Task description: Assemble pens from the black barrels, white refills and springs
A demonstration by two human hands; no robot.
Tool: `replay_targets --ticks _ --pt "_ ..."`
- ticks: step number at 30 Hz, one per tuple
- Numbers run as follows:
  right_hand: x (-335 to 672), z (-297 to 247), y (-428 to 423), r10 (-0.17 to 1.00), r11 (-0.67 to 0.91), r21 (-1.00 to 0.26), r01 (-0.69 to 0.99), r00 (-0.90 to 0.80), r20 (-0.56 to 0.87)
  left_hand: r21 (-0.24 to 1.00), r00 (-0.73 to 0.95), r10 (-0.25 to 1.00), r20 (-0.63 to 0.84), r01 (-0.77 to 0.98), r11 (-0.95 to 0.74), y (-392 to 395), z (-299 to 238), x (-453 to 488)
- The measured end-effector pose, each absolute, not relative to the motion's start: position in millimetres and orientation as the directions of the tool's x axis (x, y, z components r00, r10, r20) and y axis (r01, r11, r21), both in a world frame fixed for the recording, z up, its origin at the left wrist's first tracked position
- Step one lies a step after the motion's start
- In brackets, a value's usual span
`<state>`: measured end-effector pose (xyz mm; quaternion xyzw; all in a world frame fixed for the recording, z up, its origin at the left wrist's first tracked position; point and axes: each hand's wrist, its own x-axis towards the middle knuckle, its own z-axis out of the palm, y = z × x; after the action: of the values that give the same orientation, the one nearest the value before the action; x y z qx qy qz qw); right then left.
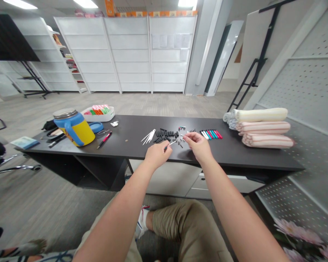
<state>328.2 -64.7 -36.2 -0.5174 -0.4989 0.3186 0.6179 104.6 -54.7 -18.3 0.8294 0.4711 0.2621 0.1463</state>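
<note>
My left hand (pixel 158 154) is closed on a thin white pen refill (pixel 171 145), its tip pointing right toward my other hand. My right hand (pixel 198 144) is pinched on a small part I cannot make out. Both hover over the near edge of a black table (pixel 131 138). Just beyond them lie a fan of white refills (pixel 149 137), a scatter of small black pen parts (pixel 165 134) and a row of assembled coloured pens (pixel 211 134).
A yellow and blue jug (pixel 74 128) stands at the table's left with a red pen (pixel 104 139) and a white tray of coloured items (pixel 98 112). Rolled towels (pixel 262 127) are stacked at the right. White shelving lines the far wall.
</note>
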Motion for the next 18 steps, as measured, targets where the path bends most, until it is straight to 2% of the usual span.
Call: replay_targets --ticks 5,18 --pt "327.1 -34.9 -67.5 0.923 0.278 -0.948 0.154 0.231 0.308 0.376 0.450 0.848 0.278 0.762 -0.528 -58.2 -20.5 110.0" --pt "326.4 -35.7 -68.3 0.933 0.298 -0.935 0.193 0.147 0.327 0.396 0.431 0.859 0.276 0.763 -0.511 -56.4 -19.9 108.4"
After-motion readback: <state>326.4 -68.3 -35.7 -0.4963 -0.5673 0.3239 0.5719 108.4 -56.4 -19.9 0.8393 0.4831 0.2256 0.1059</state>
